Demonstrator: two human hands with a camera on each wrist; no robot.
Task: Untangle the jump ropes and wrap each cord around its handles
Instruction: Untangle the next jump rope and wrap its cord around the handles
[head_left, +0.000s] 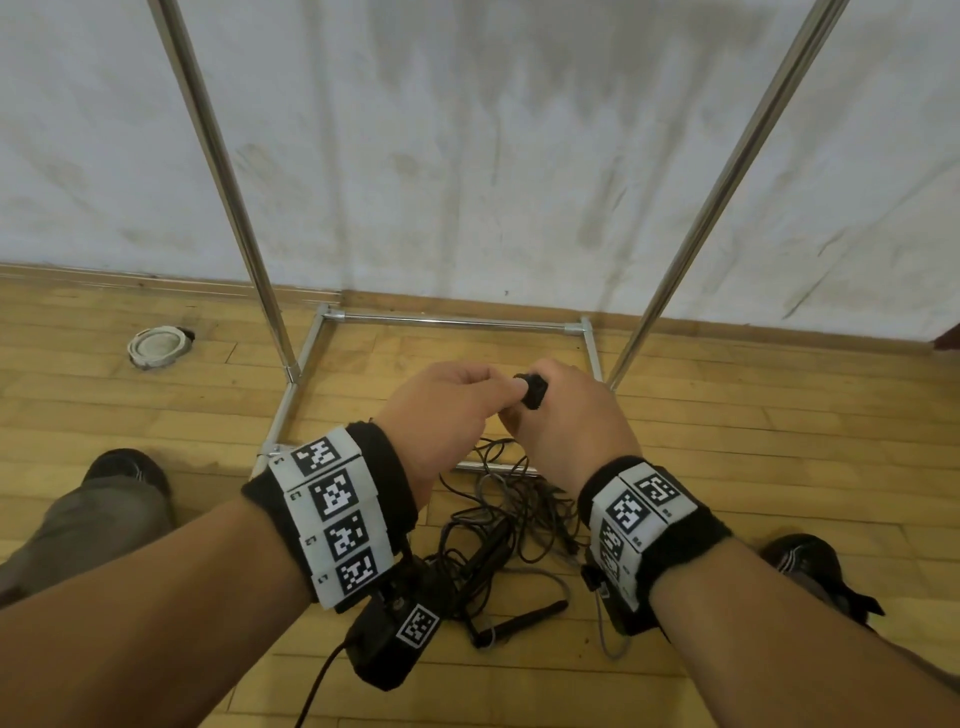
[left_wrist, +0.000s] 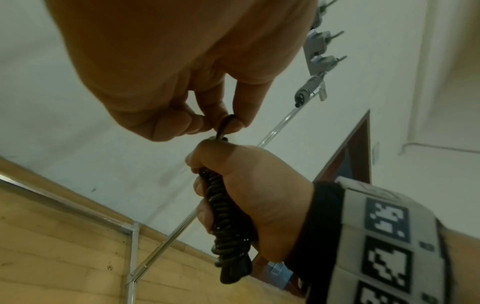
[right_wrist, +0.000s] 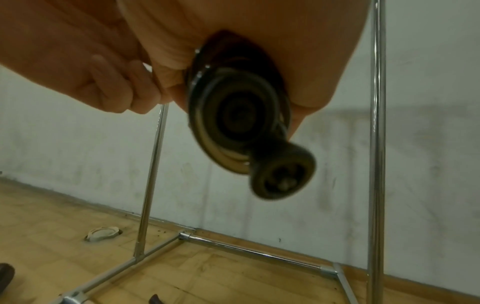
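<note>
My right hand (head_left: 550, 402) grips a pair of black jump-rope handles (head_left: 533, 391) held upright, with black cord coiled tightly round them (left_wrist: 227, 218). My left hand (head_left: 491, 389) is against their top end. In the left wrist view its thumb and forefinger pinch the short free end of the cord (left_wrist: 225, 125) just above the right fist. The right wrist view looks end-on at the coiled bundle (right_wrist: 239, 115), with one handle's butt (right_wrist: 283, 178) sticking out below. A tangle of black and grey ropes (head_left: 509, 519) lies on the floor beneath my hands, with a loose black handle (head_left: 532, 617) at its near edge.
A chrome rack stands ahead, with two upright poles (head_left: 223, 171) (head_left: 727, 171) and a base bar (head_left: 457, 323) near the white wall. A white round fitting (head_left: 156, 347) is set in the wooden floor at left. My shoes (head_left: 124, 473) (head_left: 805, 561) flank the tangle.
</note>
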